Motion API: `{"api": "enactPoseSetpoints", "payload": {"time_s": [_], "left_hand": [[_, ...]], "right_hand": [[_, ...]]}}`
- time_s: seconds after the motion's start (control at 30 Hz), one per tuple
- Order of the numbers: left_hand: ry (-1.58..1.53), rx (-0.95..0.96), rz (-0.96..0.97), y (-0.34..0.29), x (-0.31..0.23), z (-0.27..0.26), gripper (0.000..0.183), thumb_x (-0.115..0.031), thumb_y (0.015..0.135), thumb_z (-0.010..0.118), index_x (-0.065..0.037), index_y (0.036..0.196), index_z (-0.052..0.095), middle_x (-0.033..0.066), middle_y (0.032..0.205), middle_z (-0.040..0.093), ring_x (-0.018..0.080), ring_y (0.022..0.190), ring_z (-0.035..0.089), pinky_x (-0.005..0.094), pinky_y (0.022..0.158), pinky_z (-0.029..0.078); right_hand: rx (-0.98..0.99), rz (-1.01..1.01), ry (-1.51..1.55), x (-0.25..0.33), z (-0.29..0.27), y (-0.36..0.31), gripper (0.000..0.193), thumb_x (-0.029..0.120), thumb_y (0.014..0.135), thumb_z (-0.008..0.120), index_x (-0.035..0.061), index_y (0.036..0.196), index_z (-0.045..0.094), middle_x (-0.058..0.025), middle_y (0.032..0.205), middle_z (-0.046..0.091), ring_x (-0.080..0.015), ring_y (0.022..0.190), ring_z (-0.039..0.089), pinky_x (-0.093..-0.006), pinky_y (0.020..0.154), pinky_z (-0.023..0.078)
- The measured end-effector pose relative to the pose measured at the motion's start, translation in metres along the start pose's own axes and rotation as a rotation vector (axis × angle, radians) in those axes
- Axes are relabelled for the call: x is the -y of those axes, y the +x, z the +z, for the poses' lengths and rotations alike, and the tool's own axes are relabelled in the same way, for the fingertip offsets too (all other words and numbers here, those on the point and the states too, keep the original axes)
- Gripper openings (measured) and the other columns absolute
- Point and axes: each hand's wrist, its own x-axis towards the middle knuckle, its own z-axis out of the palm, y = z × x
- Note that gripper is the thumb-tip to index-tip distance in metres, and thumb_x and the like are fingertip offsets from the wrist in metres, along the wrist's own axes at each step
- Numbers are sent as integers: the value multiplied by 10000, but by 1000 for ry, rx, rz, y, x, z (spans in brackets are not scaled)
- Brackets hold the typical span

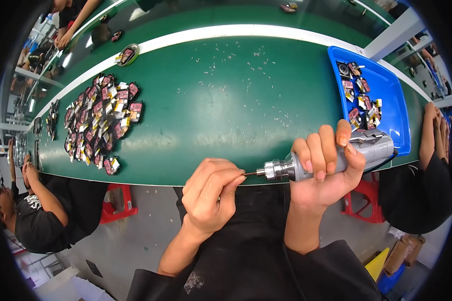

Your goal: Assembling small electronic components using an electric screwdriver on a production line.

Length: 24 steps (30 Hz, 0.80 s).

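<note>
An electric screwdriver with a grey body and a silver collar lies almost level above the table's near edge. My right hand wraps round its body, and its thin bit points left. At the bit's tip my left hand pinches with thumb and forefinger; whether a tiny screw sits between them is hidden. Beyond both hands, many small screws are scattered over the green tabletop.
A large pile of small black-and-pink electronic modules covers the table's left part. At right, a blue tray holds several more. A small round dish stands at the far left. Co-workers sit either side, near red stools.
</note>
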Motion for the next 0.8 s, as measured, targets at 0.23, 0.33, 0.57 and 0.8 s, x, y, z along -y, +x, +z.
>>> {"api": "enactPoseSetpoints", "payload": {"time_s": [0.23, 0.33, 0.57, 0.8], "left_hand": [[-97, 181, -5, 7, 11, -12, 181, 101, 651, 705, 37, 778, 594, 114, 714, 591, 248, 611, 576, 313, 525, 451], [-5, 239, 42, 10, 12, -13, 201, 111, 641, 700, 35, 786, 584, 111, 717, 585, 254, 603, 566, 323, 518, 443], [-31, 219, 0, 10, 13, -4, 172, 132, 654, 687, 44, 780, 609, 123, 704, 597, 237, 606, 572, 301, 529, 452], [-129, 209, -75, 7, 6, 0, 334, 6, 631, 790, 31, 925, 633, 132, 856, 628, 253, 705, 607, 313, 561, 481]], "right_hand": [[22, 61, -11, -1, -5, 3, 116, 190, 870, 443, 80, 881, 477, -2, 552, 384, -107, 440, 372, -298, 545, 376], [54, 63, -106, -1, -6, 2, 118, 192, 869, 447, 79, 882, 477, -2, 554, 387, -106, 442, 376, -297, 546, 377], [39, 44, -93, 0, -7, 5, 118, 194, 871, 451, 79, 887, 478, 0, 557, 388, -103, 441, 372, -295, 544, 372], [6, 35, -30, 1, -7, 3, 111, 180, 881, 445, 77, 897, 484, 0, 564, 389, -108, 443, 373, -297, 543, 369]]}}
